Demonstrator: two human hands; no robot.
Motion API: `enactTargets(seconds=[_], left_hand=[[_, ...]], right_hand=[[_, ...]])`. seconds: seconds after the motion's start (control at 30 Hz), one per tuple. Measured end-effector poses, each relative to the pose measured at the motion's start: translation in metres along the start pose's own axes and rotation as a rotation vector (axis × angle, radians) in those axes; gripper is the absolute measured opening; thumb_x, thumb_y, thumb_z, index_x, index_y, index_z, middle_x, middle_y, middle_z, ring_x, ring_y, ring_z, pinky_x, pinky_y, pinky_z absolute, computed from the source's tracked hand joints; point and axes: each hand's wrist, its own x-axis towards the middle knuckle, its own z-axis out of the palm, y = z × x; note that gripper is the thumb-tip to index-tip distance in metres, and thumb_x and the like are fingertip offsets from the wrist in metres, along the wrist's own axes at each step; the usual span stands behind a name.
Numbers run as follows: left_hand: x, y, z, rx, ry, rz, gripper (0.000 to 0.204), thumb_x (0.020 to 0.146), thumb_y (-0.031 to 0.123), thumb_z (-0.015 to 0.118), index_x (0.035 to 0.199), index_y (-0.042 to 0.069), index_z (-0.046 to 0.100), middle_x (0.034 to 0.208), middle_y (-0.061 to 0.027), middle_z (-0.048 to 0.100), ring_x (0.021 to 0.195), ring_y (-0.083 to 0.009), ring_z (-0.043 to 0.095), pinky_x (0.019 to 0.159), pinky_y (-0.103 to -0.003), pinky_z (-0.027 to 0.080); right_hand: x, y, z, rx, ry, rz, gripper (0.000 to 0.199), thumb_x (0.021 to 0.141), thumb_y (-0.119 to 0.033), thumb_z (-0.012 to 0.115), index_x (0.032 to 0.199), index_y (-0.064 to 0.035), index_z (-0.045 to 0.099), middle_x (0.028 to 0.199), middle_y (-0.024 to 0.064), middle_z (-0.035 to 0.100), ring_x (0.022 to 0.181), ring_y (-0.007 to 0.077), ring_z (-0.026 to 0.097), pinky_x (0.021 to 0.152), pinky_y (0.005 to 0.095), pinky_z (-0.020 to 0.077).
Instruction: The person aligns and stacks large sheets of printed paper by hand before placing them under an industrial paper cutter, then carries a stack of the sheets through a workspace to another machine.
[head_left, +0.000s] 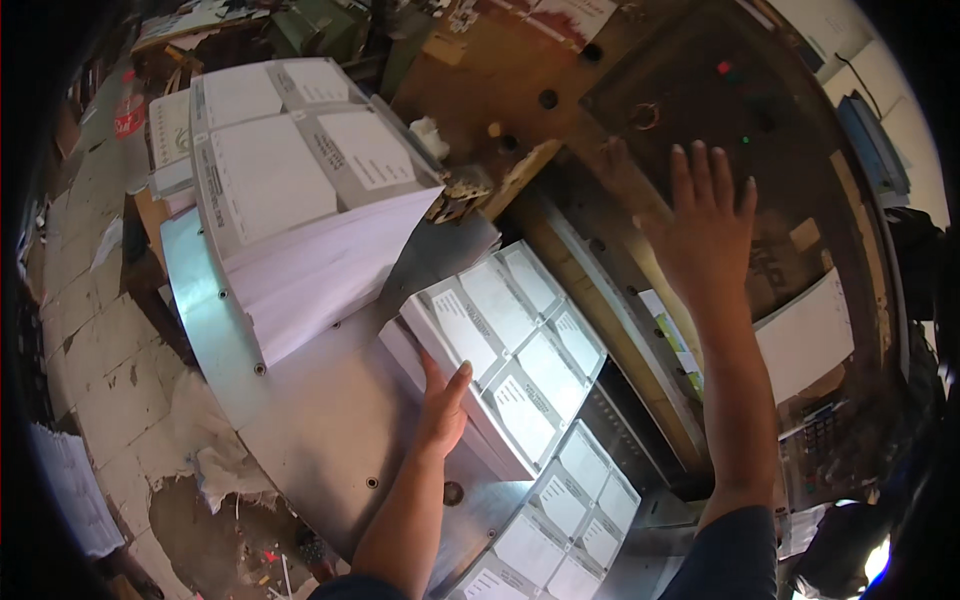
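Note:
My left hand is at the near left side of a middle stack of printed sheets, its thumb by the top edge and a finger against the side. This stack lies on the metal table, up against the machine. My right hand is open, fingers spread, over the machine's dark panel, holding nothing. Whether it touches the panel I cannot tell. Small red and green lights show on the panel beyond its fingers.
A taller stack of printed sheets stands on the table at the left. Another printed stack lies at the near edge. A white sheet rests right of my right forearm. Paper scraps litter the tiled floor at the left.

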Motion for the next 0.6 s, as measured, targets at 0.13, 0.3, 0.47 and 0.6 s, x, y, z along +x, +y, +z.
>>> enactTargets(seconds=[0.13, 0.3, 0.47, 0.6], left_hand=[[-0.003, 0.002, 0.002, -0.014, 0.005, 0.002, 0.102, 0.09, 0.025, 0.069, 0.155, 0.016, -0.01, 0.16, -0.0089, 0.012, 0.145, -0.0245, 0.015, 0.118, -0.042, 0.011], [-0.001, 0.003, -0.001, 0.004, -0.006, 0.008, 0.103, 0.09, 0.024, 0.068, 0.155, 0.017, -0.012, 0.16, -0.0091, 0.012, 0.146, -0.0248, 0.014, 0.118, -0.043, 0.011], [-0.001, 0.001, 0.001, -0.007, -0.012, -0.006, 0.107, 0.089, 0.027, 0.07, 0.154, 0.015, -0.014, 0.16, -0.01, 0.01, 0.146, -0.0249, 0.013, 0.118, -0.044, 0.01], [-0.003, 0.008, 0.003, 0.003, 0.013, -0.044, 0.109, 0.089, 0.029, 0.071, 0.154, 0.014, -0.015, 0.16, -0.0101, 0.01, 0.146, -0.025, 0.013, 0.119, -0.043, 0.009]], right_hand=[[-0.007, 0.005, -0.005, 0.027, -0.002, -0.064, 0.081, 0.079, -0.041, 0.072, 0.145, -0.0075, 0.039, 0.15, 0.0127, 0.04, 0.141, 0.0285, 0.034, 0.115, 0.0555, 0.0232], [0.01, 0.012, -0.023, 0.041, -0.097, -0.112, 0.078, 0.084, -0.041, 0.068, 0.146, -0.0058, 0.037, 0.146, 0.0145, 0.045, 0.138, 0.0311, 0.037, 0.115, 0.0554, 0.0226], [0.046, 0.054, -0.025, -0.014, 0.145, 0.106, 0.085, 0.087, -0.054, 0.061, 0.148, -0.0053, 0.03, 0.151, 0.0129, 0.039, 0.143, 0.0266, 0.031, 0.118, 0.0506, 0.0189], [0.039, 0.079, -0.004, -0.104, 0.089, 0.075, 0.089, 0.09, -0.061, 0.052, 0.153, -0.0069, 0.021, 0.158, 0.0106, 0.027, 0.147, 0.0244, 0.023, 0.119, 0.0486, 0.0179]])
